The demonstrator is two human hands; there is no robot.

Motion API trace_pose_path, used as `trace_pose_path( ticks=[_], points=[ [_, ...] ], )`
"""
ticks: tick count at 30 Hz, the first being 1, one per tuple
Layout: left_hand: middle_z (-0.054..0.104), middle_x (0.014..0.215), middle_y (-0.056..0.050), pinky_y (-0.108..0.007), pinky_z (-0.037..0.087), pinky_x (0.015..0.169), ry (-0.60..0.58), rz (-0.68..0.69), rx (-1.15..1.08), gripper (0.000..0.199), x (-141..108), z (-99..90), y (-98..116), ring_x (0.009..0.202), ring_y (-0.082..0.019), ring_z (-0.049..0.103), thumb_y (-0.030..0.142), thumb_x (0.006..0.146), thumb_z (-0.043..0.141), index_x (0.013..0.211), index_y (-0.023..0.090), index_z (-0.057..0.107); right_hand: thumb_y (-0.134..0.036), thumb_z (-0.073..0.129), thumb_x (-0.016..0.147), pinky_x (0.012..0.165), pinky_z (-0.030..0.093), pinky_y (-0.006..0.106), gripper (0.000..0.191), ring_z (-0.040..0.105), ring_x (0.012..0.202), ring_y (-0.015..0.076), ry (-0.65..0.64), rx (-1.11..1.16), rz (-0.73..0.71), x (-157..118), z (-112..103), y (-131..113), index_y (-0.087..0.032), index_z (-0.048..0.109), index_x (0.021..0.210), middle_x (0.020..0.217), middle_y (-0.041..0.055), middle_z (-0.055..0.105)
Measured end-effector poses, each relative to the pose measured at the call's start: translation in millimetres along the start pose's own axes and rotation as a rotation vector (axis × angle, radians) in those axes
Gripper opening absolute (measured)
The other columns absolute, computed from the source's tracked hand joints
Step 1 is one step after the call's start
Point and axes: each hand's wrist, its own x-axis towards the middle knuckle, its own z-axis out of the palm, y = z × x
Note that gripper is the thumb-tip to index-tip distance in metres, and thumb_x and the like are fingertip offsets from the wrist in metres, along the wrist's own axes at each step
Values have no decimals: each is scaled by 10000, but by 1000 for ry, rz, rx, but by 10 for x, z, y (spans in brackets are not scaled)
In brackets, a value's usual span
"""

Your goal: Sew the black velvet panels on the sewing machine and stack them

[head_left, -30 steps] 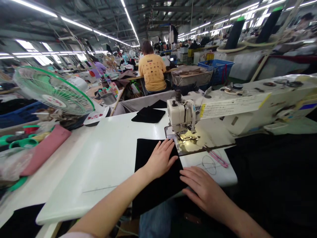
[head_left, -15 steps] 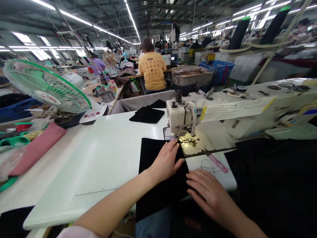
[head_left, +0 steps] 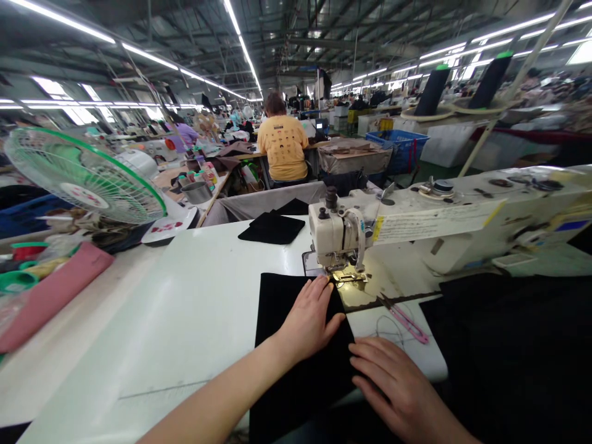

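A piece of black fabric (head_left: 277,308) lies flat on the white sewing table (head_left: 203,290), its far right corner by the presser foot of a white sewing machine (head_left: 340,234). My left hand (head_left: 309,317) presses flat on the fabric, fingers spread and reaching toward the needle. My right hand (head_left: 393,385) rests flat on the fabric's near right edge at the table's front. Neither hand grips anything.
A stack of black pieces (head_left: 272,227) lies at the table's far side. Pink thread snips (head_left: 407,320) and loose thread sit right of the machine. A green fan (head_left: 83,179) and pink cloth (head_left: 50,293) stand left. A person in a yellow shirt (head_left: 283,148) sits ahead.
The fabric and both hands have slid slightly toward the presser foot; the left fingertips now reach the needle plate. The view has tilted up a little.
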Motion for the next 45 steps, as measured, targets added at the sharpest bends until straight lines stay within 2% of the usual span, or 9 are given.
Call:
trace_pose_path(
  ticks=[12,16,18,22,25,29,32,38,45],
  points=[
    [539,1470,-204,-505,391,1194,3,47,12,525,65,-6,-101,1431,-320,459,399,919,639,1356,136,511,-168,563,952,946,588,447,217,691,1100,263,-50,38,43,41,-18,3,-181,669,1141,1163,110,739],
    [510,1491,-235,-541,335,1210,-44,21,86,481,65,-34,6,1458,-349,410,352,942,618,1337,92,536,-90,466,957,1017,543,494,337,665,1159,256,-86,96,67,24,-58,36,-192,652,1218,1233,110,719],
    [544,1459,-214,-550,347,1195,-54,20,105,351,-23,-64,135,1424,-348,448,264,961,568,1273,106,592,-39,392,939,1054,516,505,442,643,1203,241,-107,170,133,-11,-79,63,-210,617,1279,1266,101,701],
    [685,1230,-124,-412,519,1047,-140,174,-31,259,-382,-148,422,1188,-259,629,168,978,468,1135,153,673,-63,370,963,1047,534,467,460,619,1244,217,-120,263,307,-96,-126,79,-221,524,1367,1332,105,654],
    [687,1267,-129,-425,538,1042,-168,285,-22,309,-660,-146,515,1238,-278,614,147,961,462,1207,145,649,-49,395,965,1065,521,472,409,609,1255,216,-102,229,216,-158,-151,47,-224,579,1285,1327,96,659],
    [640,1377,-171,-460,532,1074,-82,396,64,371,-815,-67,464,1337,-299,561,121,963,451,1309,102,585,-15,429,935,1042,536,504,402,637,1205,243,-79,63,23,-227,-138,3,-178,632,1242,1258,114,700],
    [662,1354,-161,-439,548,1065,-44,449,97,358,-802,-60,422,1305,-297,592,122,957,470,1290,85,596,4,429,918,1041,544,483,418,642,1196,241,-74,-29,-35,-239,-115,-1,-144,636,1250,1249,121,707],
    [697,1302,-134,-415,569,1042,-36,448,70,322,-656,-152,365,1244,-281,639,198,994,471,1262,98,620,15,397,921,1073,518,466,433,637,1188,218,-106,-39,-43,-99,-76,63,-128,630,1257,1233,114,709],
    [722,1222,-130,-415,576,1020,-6,429,80,276,-301,-158,68,1193,-271,666,247,1007,492,1190,125,659,-9,451,920,1062,482,512,437,571,1201,271,-148,-75,33,229,42,244,-149,622,1298,1269,96,677]
  ],
)
